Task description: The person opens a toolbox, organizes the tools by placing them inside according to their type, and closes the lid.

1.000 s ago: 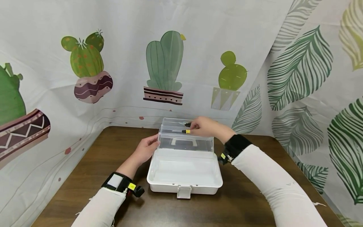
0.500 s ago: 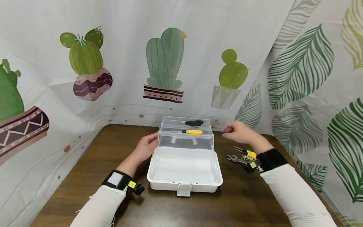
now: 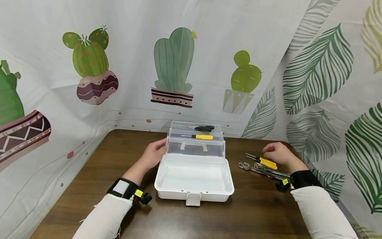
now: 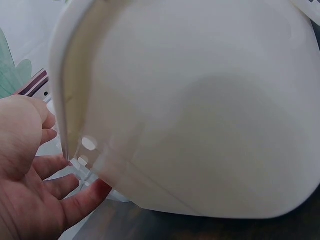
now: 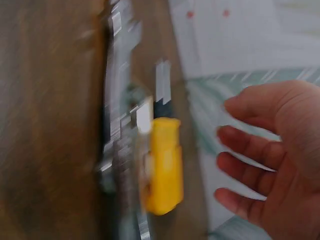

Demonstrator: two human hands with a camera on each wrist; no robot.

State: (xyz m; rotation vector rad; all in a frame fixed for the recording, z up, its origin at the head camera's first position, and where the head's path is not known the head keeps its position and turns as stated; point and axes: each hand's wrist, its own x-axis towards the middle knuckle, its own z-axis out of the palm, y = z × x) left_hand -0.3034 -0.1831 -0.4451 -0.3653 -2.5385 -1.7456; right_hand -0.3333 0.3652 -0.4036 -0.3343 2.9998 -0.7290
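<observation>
In the head view an open white toolbox (image 3: 194, 196) stands on the table, its clear lid (image 3: 195, 147) and trays raised at the back. My left hand (image 3: 153, 153) touches the lid's left edge; in the left wrist view its fingers spread against the box corner. A yellow-handled screwdriver (image 3: 203, 136) lies in the front clear tray, and black-handled tools (image 3: 204, 128) in the one behind. My right hand (image 3: 279, 153) hovers with relaxed fingers and nothing in them. Just below it lie yellow-handled screwdrivers (image 3: 268, 163) and metal wrenches (image 3: 253, 168), blurred in the right wrist view.
The brown wooden table (image 3: 179, 222) extends around the toolbox. A clear latch (image 3: 193, 199) hangs at the box's front. Behind stands a wall cloth (image 3: 134, 76) printed with cacti and leaves.
My right hand has left the trays and moved right, over the tools on the table. The yellow screwdriver now lies uncovered in its tray. My left hand has stayed at the lid.
</observation>
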